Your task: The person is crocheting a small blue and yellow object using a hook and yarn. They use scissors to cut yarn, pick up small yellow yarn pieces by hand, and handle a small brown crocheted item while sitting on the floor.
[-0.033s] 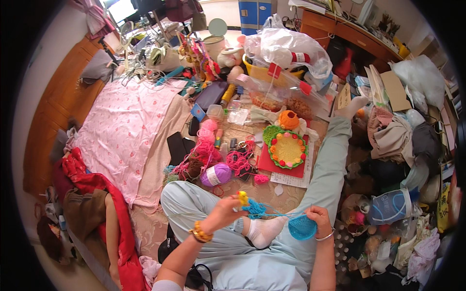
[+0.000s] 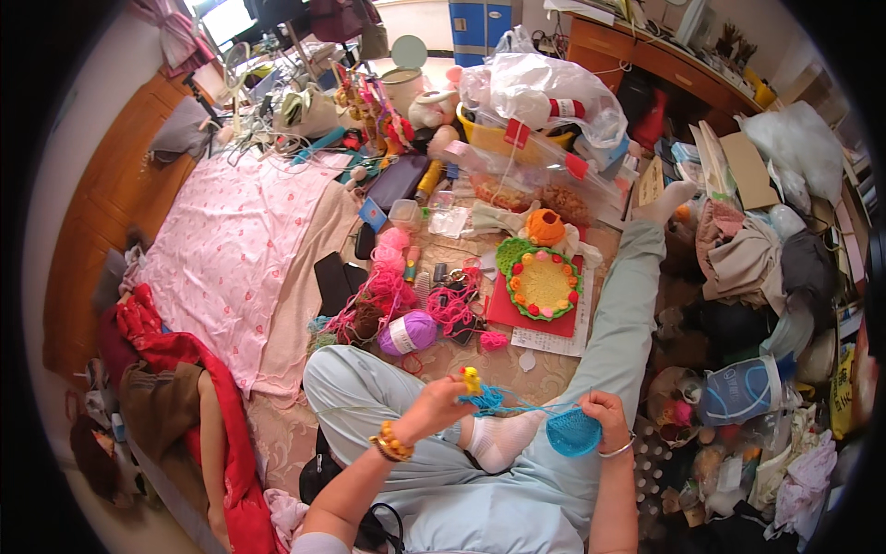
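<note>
Blue crochet piece (image 2: 572, 434) is finger-pinched by the right hand (image 2: 606, 420), while left of it the left hand (image 2: 436, 407) shows unclear finger closure.

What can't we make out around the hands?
All in the head view:
Small yellow thing at the left hand: too small to tell whether held or worn.
Right edge of the blue piece: hidden by the right hand.
Blue yarn: strands too fine to trace.
Left sleeve: cut off by the lower edge.
</note>
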`<state>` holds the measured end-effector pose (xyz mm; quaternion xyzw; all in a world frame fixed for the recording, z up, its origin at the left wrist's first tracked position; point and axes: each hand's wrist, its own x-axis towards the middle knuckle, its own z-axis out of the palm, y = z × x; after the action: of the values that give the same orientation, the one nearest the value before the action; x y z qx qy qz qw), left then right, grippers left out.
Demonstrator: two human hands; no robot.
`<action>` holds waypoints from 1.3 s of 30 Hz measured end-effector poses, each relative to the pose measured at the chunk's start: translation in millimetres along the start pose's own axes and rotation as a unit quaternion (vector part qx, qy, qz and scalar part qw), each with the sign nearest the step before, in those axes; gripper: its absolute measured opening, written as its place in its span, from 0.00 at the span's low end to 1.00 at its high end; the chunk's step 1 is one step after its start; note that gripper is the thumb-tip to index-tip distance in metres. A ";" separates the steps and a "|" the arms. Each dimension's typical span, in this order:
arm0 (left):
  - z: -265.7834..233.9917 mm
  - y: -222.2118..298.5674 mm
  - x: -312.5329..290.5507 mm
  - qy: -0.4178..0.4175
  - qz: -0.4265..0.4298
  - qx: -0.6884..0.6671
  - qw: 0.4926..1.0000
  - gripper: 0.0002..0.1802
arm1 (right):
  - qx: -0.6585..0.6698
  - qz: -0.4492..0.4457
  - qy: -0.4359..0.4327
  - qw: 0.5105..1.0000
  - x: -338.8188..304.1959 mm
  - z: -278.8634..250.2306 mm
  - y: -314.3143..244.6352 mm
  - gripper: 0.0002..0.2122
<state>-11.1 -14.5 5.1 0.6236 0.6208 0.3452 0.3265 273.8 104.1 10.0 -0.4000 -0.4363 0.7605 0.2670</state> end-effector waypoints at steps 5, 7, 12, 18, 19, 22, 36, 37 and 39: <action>25.4 0.0 12.2 -0.164 -0.120 -0.051 0.978 0.09 | 0.016 -0.003 0.010 1.000 -2.4 2.0 -1.2 0.07; 23.5 0.2 9.4 -0.148 -0.096 -0.048 0.983 0.09 | 0.026 -0.001 0.002 1.000 -0.7 2.1 1.5 0.07; 12.8 -9.9 -2.2 -0.162 -0.112 -0.146 0.969 0.13 | 0.048 0.012 0.015 0.999 0.4 -1.9 10.8 0.07; 2.8 4.0 -16.8 -0.125 -0.101 -0.295 0.942 0.14 | 0.036 0.020 -0.002 0.999 4.7 8.2 14.3 0.07; -1.6 2.7 -19.1 -0.123 -0.115 -0.278 0.946 0.12 | 0.052 0.014 0.002 0.999 5.3 9.4 13.5 0.07; -8.0 4.4 -23.4 -0.112 -0.121 -0.212 0.963 0.10 | 0.071 0.001 0.007 0.997 6.6 11.8 11.9 0.07; 15.8 3.2 -21.2 -0.051 -0.079 0.114 0.989 0.11 | 0.073 -0.022 -0.010 0.997 1.2 10.8 8.8 0.08; 15.3 3.1 -22.5 -0.047 -0.082 0.115 0.989 0.11 | 0.066 -0.017 -0.010 0.998 1.2 9.3 10.0 0.08; 15.3 0.2 -25.4 -0.046 -0.057 0.136 0.988 0.11 | 0.059 -0.011 -0.014 0.998 1.3 8.2 13.1 0.08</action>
<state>2.0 -39.5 -3.7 0.6412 0.6807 0.2095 0.2856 265.5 95.1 0.5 -0.3680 -0.3987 0.7875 0.2922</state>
